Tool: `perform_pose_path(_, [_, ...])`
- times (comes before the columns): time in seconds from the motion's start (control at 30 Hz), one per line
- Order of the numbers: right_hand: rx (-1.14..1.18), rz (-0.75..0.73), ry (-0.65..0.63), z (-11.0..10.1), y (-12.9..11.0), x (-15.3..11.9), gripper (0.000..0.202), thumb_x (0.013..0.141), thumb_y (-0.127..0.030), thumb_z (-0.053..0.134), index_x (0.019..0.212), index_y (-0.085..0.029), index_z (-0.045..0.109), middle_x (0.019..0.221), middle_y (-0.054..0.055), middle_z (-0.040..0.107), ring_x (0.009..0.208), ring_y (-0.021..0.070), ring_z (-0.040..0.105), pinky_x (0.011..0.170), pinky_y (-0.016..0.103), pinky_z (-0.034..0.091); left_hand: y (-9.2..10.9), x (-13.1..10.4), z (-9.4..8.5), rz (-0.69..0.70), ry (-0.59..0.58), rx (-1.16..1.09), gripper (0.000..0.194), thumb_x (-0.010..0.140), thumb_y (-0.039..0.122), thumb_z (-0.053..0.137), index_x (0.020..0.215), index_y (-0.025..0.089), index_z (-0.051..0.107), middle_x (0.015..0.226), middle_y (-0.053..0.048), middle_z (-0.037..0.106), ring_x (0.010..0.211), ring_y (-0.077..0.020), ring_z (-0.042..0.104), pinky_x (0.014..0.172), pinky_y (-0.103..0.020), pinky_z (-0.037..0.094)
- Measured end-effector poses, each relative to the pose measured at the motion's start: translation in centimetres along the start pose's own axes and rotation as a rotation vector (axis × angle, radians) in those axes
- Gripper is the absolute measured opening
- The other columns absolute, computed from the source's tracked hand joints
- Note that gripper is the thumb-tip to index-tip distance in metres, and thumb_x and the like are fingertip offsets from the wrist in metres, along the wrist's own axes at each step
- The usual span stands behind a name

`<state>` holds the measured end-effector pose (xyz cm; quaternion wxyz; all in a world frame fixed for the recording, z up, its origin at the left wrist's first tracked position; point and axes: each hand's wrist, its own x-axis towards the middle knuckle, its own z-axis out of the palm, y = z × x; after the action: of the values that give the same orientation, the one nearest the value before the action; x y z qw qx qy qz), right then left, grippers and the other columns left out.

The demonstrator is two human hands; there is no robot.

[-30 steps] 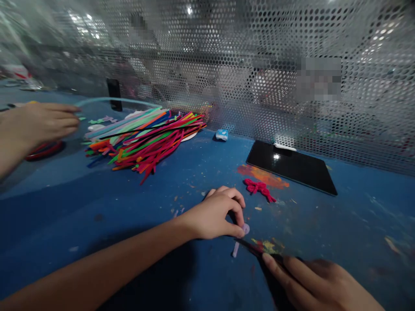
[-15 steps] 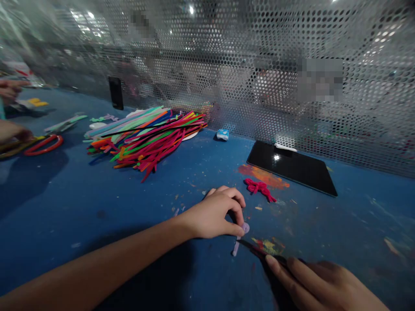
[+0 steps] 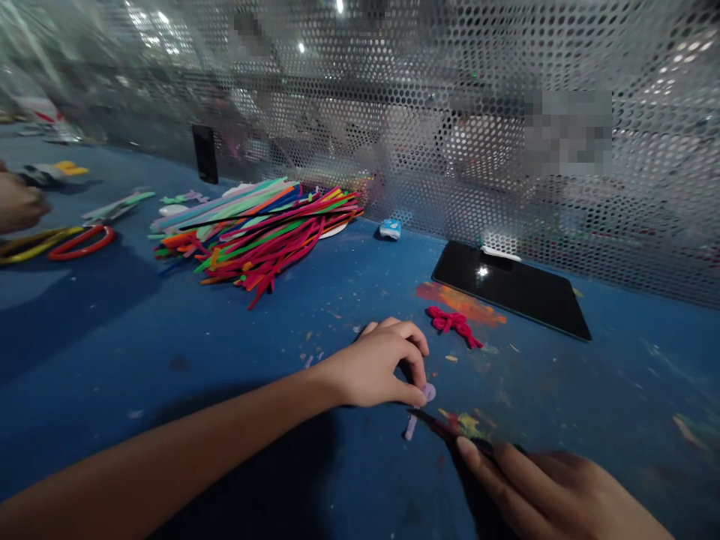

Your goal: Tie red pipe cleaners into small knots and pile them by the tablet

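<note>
The left hand [image 3: 376, 367] pinches a coiled lilac pipe cleaner [image 3: 429, 392] between thumb and forefinger. The right hand [image 3: 548, 484] grips a dark pointed tool [image 3: 442, 427], its tip just beside the left thumb.

A broad lane of open table [image 3: 253, 345] runs between the pile of fuzzy stems [image 3: 264, 232] and my left forearm [image 3: 196, 442], which bars any low pass from the near edge up to my left hand [image 3: 385, 367], pinching the lilac coil [image 3: 430, 392]. My dark tool [image 3: 436, 426] and right hand [image 3: 554, 480] block the near right. Just beyond my fingers lies the red twisted figure [image 3: 453, 324]; farther off, the black tablet [image 3: 509, 289] and perforated screen [image 3: 337, 90] close the back. Right of the figure, nearer than the tablet, there's room. Far left, the red handle [image 3: 83, 241] and another person's hand [image 3: 19, 201] crowd the way.
</note>
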<state>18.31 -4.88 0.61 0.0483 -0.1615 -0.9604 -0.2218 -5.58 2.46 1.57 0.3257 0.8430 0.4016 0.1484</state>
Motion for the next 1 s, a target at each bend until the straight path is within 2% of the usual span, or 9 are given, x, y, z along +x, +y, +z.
perform_pose_path(0.07, [0.02, -0.018, -0.043, -0.2, 0.1, 0.1, 0.05, 0.078, 0.003, 0.019, 0.112, -0.008, 0.054, 0.086, 0.011, 0.068, 0.058, 0.0124, 0.063, 0.05, 0.019, 0.051, 0.0, 0.0, 0.0, 0.002, 0.002, -0.006, 0.007, 0.063, 0.027, 0.071, 0.067, 0.024, 0.065, 0.103, 0.003, 0.053, 0.102, -0.0196, 0.045, 0.088, -0.033, 0.027])
perform_pose_path(0.17, [0.062, -0.01, -0.041, -0.3, 0.3, 0.2, 0.051, 0.079, 0.004, 0.018, 0.112, -0.008, 0.055, 0.082, 0.01, 0.069, 0.048, 0.0084, 0.059, 0.045, 0.015, 0.048, 0.0, 0.0, 0.0, 0.002, -0.001, -0.011, 0.008, 0.063, 0.028, 0.071, 0.066, 0.024, 0.065, 0.103, 0.003, 0.054, 0.102, -0.0195, 0.045, 0.088, -0.033, 0.027])
perform_pose_path(0.27, [0.092, -0.003, -0.045, -0.3, 0.4, 0.4, 0.048, 0.08, 0.001, 0.019, 0.113, -0.006, 0.054, 0.082, 0.011, 0.069, 0.05, 0.0106, 0.06, 0.047, 0.018, 0.05, 0.1, 0.1, -0.1, -0.007, -0.007, -0.005, 0.008, 0.063, 0.028, 0.072, 0.065, 0.024, 0.065, 0.102, 0.003, 0.054, 0.101, -0.0195, 0.045, 0.088, -0.034, 0.027])
perform_pose_path(0.4, [0.107, -0.023, -0.115, -0.4, 0.5, 0.4, 0.052, 0.078, 0.003, 0.019, 0.117, -0.005, 0.051, 0.087, 0.012, 0.068, 0.05, 0.0108, 0.06, 0.046, 0.019, 0.05, 0.2, 0.1, -0.1, -0.013, -0.01, -0.005, 0.007, 0.064, 0.028, 0.071, 0.066, 0.024, 0.065, 0.104, 0.003, 0.053, 0.103, -0.0195, 0.044, 0.089, -0.034, 0.026])
perform_pose_path(0.57, [0.124, -0.03, -0.119, -0.8, 0.3, 0.5, 0.051, 0.078, 0.004, 0.018, 0.117, -0.004, 0.051, 0.087, 0.013, 0.068, 0.05, 0.0125, 0.06, 0.046, 0.022, 0.05, 0.2, 0.1, 0.0, -0.01, -0.01, -0.003, 0.008, 0.063, 0.029, 0.072, 0.066, 0.024, 0.065, 0.103, 0.003, 0.053, 0.102, -0.0197, 0.045, 0.088, -0.034, 0.026])
perform_pose_path(0.63, [0.138, -0.018, -0.12, -1.0, 0.3, 0.7, 0.05, 0.08, 0.002, 0.018, 0.116, -0.002, 0.051, 0.083, 0.013, 0.068, 0.051, 0.0135, 0.06, 0.046, 0.023, 0.05, 0.2, 0.0, 0.0, -0.01, -0.009, 0.0, 0.008, 0.064, 0.029, 0.071, 0.065, 0.024, 0.065, 0.103, 0.003, 0.053, 0.102, -0.0198, 0.045, 0.088, -0.034, 0.026])
perform_pose_path(0.77, [0.187, 0.006, -0.112, -1.3, 0.5, 0.8, 0.048, 0.083, -0.001, 0.016, 0.114, -0.005, 0.053, 0.067, 0.009, 0.065, 0.041, 0.0111, 0.055, 0.039, 0.02, 0.046, 0.2, 0.0, 0.0, -0.013, -0.009, -0.002, 0.008, 0.065, 0.029, 0.07, 0.066, 0.024, 0.064, 0.104, 0.003, 0.053, 0.103, -0.02, 0.044, 0.089, -0.034, 0.026])
perform_pose_path(1.0, [0.179, 0.01, -0.108, -1.1, 0.7, 1.2, 0.049, 0.09, -0.011, 0.012, 0.113, -0.005, 0.054, 0.068, 0.009, 0.064, 0.041, 0.0102, 0.055, 0.04, 0.018, 0.045, 0.2, 0.0, 0.0, -0.015, -0.006, 0.003, 0.007, 0.064, 0.028, 0.07, 0.066, 0.024, 0.065, 0.104, 0.003, 0.053, 0.102, -0.0202, 0.044, 0.089, -0.034, 0.026])
